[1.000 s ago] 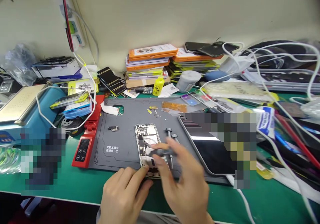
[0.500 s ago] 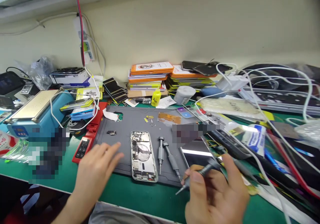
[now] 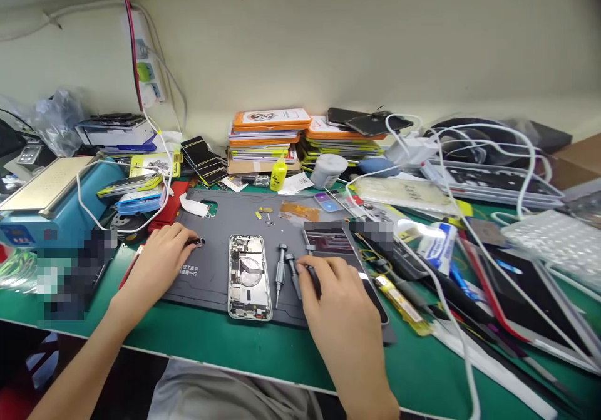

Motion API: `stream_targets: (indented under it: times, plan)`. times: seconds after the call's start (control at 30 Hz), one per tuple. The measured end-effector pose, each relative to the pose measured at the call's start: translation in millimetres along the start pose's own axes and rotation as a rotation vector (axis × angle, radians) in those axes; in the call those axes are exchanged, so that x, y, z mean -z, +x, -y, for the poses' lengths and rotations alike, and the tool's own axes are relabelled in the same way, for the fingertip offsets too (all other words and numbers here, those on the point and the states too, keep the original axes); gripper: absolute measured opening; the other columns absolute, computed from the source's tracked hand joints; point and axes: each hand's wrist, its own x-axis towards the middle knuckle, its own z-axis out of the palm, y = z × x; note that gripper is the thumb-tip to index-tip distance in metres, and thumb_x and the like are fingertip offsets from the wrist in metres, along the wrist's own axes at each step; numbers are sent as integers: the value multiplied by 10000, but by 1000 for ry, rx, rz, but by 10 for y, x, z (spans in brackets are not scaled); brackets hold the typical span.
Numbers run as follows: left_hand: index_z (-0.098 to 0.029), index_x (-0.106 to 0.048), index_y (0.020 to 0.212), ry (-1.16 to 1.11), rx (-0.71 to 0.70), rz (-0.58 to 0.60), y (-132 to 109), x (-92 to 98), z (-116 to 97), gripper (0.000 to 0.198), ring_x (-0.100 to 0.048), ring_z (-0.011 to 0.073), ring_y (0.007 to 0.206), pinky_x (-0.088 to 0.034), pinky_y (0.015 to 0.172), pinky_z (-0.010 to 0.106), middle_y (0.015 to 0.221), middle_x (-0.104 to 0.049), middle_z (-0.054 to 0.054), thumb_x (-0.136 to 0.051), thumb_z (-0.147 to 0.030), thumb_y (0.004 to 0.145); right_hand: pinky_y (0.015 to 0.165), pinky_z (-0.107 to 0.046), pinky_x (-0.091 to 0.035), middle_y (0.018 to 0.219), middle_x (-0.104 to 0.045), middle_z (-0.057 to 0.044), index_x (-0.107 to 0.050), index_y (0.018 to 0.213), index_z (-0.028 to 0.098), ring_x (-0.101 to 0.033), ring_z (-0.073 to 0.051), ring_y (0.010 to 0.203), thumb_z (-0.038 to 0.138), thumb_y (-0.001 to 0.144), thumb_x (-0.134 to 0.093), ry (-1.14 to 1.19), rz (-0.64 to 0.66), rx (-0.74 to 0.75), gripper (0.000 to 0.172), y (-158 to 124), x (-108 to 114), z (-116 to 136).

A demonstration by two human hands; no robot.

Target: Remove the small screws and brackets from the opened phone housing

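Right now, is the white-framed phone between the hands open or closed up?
Open: the white-framed phone lies with its internal parts exposed, and no screen or panel covers them.

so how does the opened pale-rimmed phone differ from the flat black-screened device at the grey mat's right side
The opened pale-rimmed phone shows bare inner parts; the flat black-screened device shows a glossy, reflective screen. The phone looks smaller than the device. The phone is in full view, while the bare right hand partly hides the device. Both lie on the grey mat.
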Motion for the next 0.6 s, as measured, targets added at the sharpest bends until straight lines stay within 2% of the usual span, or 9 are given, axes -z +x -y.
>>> stream_targets:
  times: [0.2,0.33,0.47,0.6]
  plan:
    - [-216,-723,1222,-147,9,35,-25,39,-62,244,-713,295,1164,-553,1045,441,1224,-750,79,-516,-340,1190,822,-402,-516,1086,-718,-130,-805,1062,171,-652,-272,930,508,1200,-448,-1,-23,45,510,-45,-74,10]
    - [-220,-728,1127,-231,35,51,-2,22,-109,150,-725,274,1134,-573,1017,402,1170,-767,61,-600,-294,1146,742,-381,-479,1058,-722,-129,-823,1035,172,-655,-270,931,583,1192,-433,28,-41,55,588,-84,-112,1]
    - [-221,-728,1043,-319,108,32,35,9,-125,105,-758,248,1035,-599,918,345,1102,-800,47,-643,-249,1100,675,-368,-428,1045,-727,-122,-805,982,180,-652,-265,929,603,1192,-408,52,-52,9,617,-109,-162,20]
    - [-222,-788,1011,-400,166,28,46,53,-176,159,-792,214,893,-588,799,289,1038,-858,22,-651,-233,1090,688,-372,-433,1046,-711,-122,-795,978,171,-633,-267,917,570,1192,-423,4,-88,41,585,-130,-174,48]
